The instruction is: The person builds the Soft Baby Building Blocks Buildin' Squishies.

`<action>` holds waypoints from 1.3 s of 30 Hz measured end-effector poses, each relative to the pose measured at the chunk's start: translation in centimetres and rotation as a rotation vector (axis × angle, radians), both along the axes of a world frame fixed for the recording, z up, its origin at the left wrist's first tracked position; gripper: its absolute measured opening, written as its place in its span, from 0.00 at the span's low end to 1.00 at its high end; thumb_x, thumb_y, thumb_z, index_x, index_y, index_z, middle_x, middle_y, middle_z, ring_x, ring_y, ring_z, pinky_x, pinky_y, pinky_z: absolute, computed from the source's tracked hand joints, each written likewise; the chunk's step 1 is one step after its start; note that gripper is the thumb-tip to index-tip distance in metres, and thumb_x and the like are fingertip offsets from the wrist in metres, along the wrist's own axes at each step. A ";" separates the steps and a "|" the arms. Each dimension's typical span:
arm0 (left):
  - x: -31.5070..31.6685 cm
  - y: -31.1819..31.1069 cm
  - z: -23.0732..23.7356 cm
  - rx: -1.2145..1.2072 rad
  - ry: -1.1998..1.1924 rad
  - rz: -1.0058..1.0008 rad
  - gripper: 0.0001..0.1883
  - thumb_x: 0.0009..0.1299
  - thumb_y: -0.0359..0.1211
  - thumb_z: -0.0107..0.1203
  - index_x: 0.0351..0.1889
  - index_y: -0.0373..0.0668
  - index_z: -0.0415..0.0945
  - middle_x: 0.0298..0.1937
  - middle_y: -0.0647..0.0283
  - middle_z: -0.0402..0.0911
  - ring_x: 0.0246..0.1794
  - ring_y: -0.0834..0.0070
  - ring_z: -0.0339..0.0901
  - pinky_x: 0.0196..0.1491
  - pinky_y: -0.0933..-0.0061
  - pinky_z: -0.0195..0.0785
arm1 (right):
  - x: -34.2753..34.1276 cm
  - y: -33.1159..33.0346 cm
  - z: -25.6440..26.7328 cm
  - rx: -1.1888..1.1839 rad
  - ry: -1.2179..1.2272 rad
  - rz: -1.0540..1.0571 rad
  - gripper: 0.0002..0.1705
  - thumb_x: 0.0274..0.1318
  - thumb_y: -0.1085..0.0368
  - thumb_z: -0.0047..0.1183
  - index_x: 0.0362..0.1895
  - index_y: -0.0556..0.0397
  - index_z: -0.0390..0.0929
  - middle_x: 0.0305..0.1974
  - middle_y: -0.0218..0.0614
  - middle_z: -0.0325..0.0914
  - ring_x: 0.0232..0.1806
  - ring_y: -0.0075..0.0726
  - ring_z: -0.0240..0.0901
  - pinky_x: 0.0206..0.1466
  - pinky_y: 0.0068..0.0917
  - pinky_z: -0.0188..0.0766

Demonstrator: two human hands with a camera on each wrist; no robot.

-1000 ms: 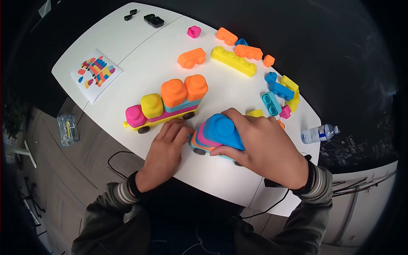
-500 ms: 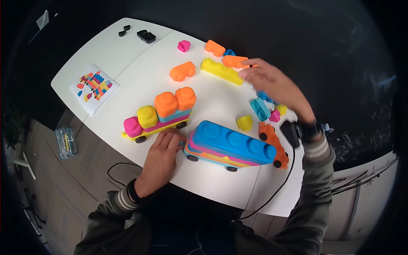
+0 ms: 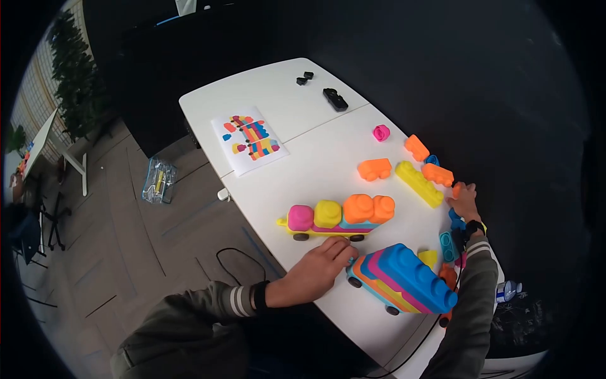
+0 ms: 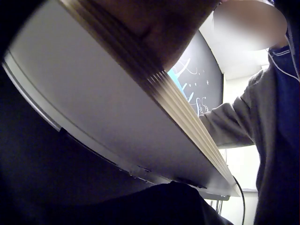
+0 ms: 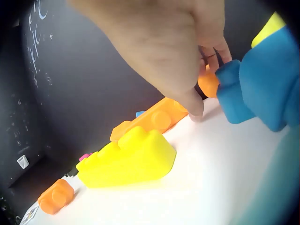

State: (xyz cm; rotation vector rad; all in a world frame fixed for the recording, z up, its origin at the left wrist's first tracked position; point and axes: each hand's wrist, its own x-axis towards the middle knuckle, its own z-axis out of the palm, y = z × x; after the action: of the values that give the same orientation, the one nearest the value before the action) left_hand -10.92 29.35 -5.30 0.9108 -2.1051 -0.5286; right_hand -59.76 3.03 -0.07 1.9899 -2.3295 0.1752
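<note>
My left hand (image 3: pixel 319 268) lies at the table's near edge, its curled fingers pinching the teal front end of a toy train car (image 3: pixel 401 278) stacked with stripes and a blue studded block on top. Just beyond its fingertips stands a second car with a yellow base (image 3: pixel 287 227), carrying pink, yellow and orange blocks. At the far edge my right hand (image 3: pixel 464 201) grips a small orange block (image 5: pixel 208 83), thumb on the near side and fingers behind. Beside that hand are a blue block (image 5: pixel 232 96) and a long yellow block (image 5: pixel 131 159). The left wrist view shows mostly the table's underside (image 4: pixel 117 103).
Orange blocks (image 3: pixel 375 169), a pink block (image 3: pixel 380 132) and a teal block (image 3: pixel 447 246) lie around the long yellow one. A picture sheet (image 3: pixel 249 142) and black pieces (image 3: pixel 335 100) are farther left and back. A bottle (image 3: pixel 507 291) shows past the right edge.
My right hand has let go of the blue-topped car and moved to the far edge, onto the small orange block. The left hand stays at the car's front. The head view has turned.
</note>
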 end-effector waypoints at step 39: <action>-0.3 -0.1 0.4 0.020 0.015 0.011 0.16 0.75 0.19 0.65 0.59 0.37 0.79 0.62 0.51 0.85 0.70 0.46 0.81 0.69 0.50 0.79 | 21.3 22.9 18.3 0.016 -0.408 0.876 0.36 0.65 0.70 0.77 0.77 0.52 0.83 0.61 0.41 0.85 0.58 0.39 0.89 0.68 0.36 0.85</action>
State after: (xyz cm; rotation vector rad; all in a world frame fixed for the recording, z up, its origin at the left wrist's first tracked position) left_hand -11.24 29.27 -4.95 0.9264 -2.0833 -0.5501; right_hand -38.47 25.91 18.26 3.0623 -1.4112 0.6488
